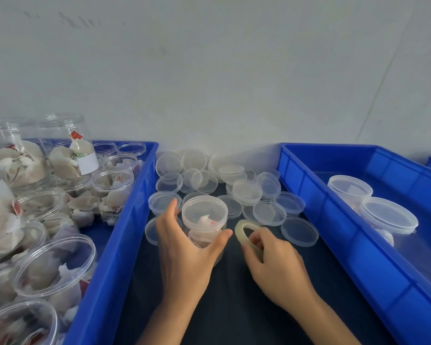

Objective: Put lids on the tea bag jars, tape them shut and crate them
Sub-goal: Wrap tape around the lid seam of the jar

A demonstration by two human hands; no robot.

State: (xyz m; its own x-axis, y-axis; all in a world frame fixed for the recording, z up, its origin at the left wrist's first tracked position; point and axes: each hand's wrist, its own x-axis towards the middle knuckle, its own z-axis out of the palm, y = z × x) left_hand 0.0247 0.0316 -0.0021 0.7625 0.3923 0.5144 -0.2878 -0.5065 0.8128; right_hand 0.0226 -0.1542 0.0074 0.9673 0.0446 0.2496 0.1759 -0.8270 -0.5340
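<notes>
A clear plastic jar with tea bags [204, 217] stands on the dark table between two blue crates, a translucent lid on top of it. My left hand [184, 247] grips the jar's side, thumb to the right and fingers round the left. My right hand [274, 260] holds a roll of clear tape [246, 232] just to the right of the jar. A pile of loose clear lids [246, 190] lies behind the jar.
The left blue crate [125, 220] holds several open jars of tea bags [55, 265]. The right blue crate [334, 220] holds two lidded jars [388, 217]. A grey wall rises behind the table.
</notes>
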